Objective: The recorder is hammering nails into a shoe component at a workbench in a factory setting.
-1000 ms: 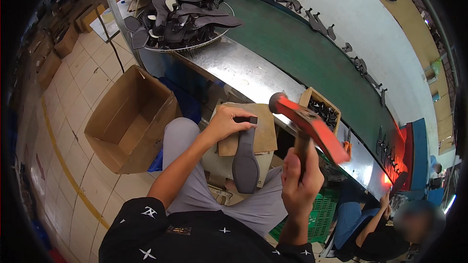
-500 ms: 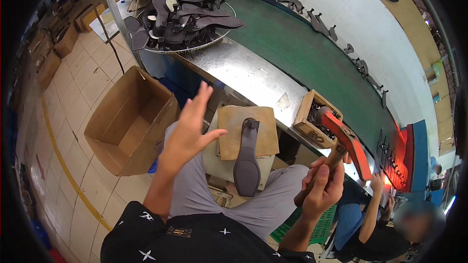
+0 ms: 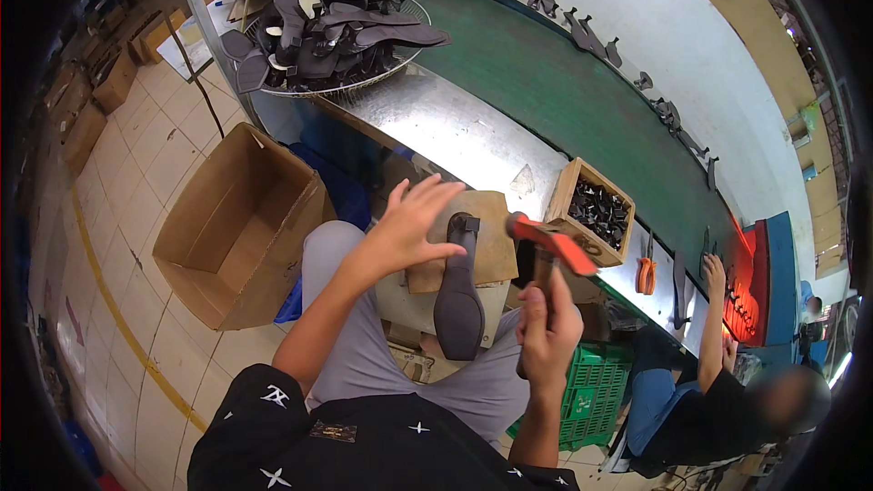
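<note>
A dark grey shoe sole [image 3: 459, 309] lies on a square tan board [image 3: 492, 241], on a pale support between my knees. Its narrow end, with a small black heel piece [image 3: 465, 222], points away from me. My left hand [image 3: 409, 232] hovers by the sole's left side, fingers spread and holding nothing; whether the thumb touches the sole I cannot tell. In my right hand [image 3: 551, 332] is a hammer [image 3: 556, 246] with an orange-red head, gripped by its wooden handle. The hammer head is raised just right of the board.
A wooden box [image 3: 576, 205] of small black parts stands on the metal bench [image 3: 491, 132], near orange-handled pliers [image 3: 647, 273]. Further left sits a wire basket [image 3: 400, 65] heaped with soles. Beyond runs a green conveyor [image 3: 546, 73]. An open carton [image 3: 241, 227] is at my left, a green crate [image 3: 596, 400] and a co-worker [image 3: 700, 409] at my right.
My left hand has moved right, from beside the board to the sole. My right hand has carried the hammer left, uncovering the parts box and pliers. The co-worker's arm has shifted.
</note>
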Demonstrator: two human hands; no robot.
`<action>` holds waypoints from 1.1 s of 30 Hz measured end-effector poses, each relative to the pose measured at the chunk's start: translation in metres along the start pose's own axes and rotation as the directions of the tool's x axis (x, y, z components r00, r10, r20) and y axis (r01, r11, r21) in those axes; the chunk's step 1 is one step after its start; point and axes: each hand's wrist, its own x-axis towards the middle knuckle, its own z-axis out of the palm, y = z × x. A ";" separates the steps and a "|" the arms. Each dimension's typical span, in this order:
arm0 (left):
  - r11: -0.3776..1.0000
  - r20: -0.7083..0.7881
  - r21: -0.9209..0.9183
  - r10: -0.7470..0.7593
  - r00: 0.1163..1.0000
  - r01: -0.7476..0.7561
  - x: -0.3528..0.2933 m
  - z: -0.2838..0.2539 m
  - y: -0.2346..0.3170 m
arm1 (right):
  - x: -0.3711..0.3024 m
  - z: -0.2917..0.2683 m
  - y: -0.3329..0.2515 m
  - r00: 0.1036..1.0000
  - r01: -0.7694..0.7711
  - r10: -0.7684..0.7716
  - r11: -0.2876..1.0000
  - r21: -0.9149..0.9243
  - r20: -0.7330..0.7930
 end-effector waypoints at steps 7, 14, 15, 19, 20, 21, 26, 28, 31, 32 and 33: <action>0.943 0.163 0.332 -0.035 0.986 -0.022 -0.006 0.026 -0.023 | 0.000 -0.003 -0.032 0.950 0.295 -0.310 0.930 -0.219 -0.036; 0.913 0.143 0.405 -0.006 0.990 -0.053 -0.005 0.030 -0.018 | 0.008 0.029 -0.008 0.970 0.239 -0.217 0.926 -0.293 0.109; 0.913 0.145 0.406 -0.013 0.989 -0.048 -0.013 0.029 -0.021 | 0.003 0.031 -0.011 0.971 0.237 -0.212 0.927 -0.290 0.113; 0.918 0.143 0.397 -0.047 0.989 -0.014 -0.008 0.029 -0.023 | -0.003 -0.002 -0.043 0.965 0.239 -0.262 0.868 -0.435 0.006; 0.922 0.145 0.387 -0.045 0.988 -0.015 -0.007 0.028 -0.020 | -0.014 -0.010 -0.055 0.963 0.218 -0.242 0.958 -0.188 -0.116; 0.926 0.148 0.377 -0.041 0.988 -0.018 -0.006 0.027 -0.019 | -0.021 -0.014 -0.064 0.955 0.209 -0.187 0.975 0.075 -0.228; 0.921 0.171 0.388 -0.039 0.985 -0.031 -0.010 0.020 -0.012 | 0.003 0.026 -0.013 0.984 0.040 0.033 0.916 -0.399 0.176; 0.922 0.219 0.387 -0.071 0.973 -0.019 -0.005 0.017 -0.014 | 0.014 0.009 -0.029 0.987 0.106 -0.054 0.925 -0.364 0.150; 0.926 0.118 0.371 0.023 0.993 -0.066 0.005 0.020 -0.018 | 0.012 -0.005 -0.037 0.996 0.011 0.010 0.970 -0.241 0.084; 0.935 0.118 0.311 0.142 0.983 -0.172 0.010 0.020 -0.019 | 0.015 -0.004 -0.037 0.999 0.014 -0.011 0.994 -0.109 0.030; 0.934 0.120 0.312 0.144 0.982 -0.175 0.011 0.022 -0.022 | 0.017 -0.004 -0.035 1.000 0.017 -0.016 1.000 0.021 -0.027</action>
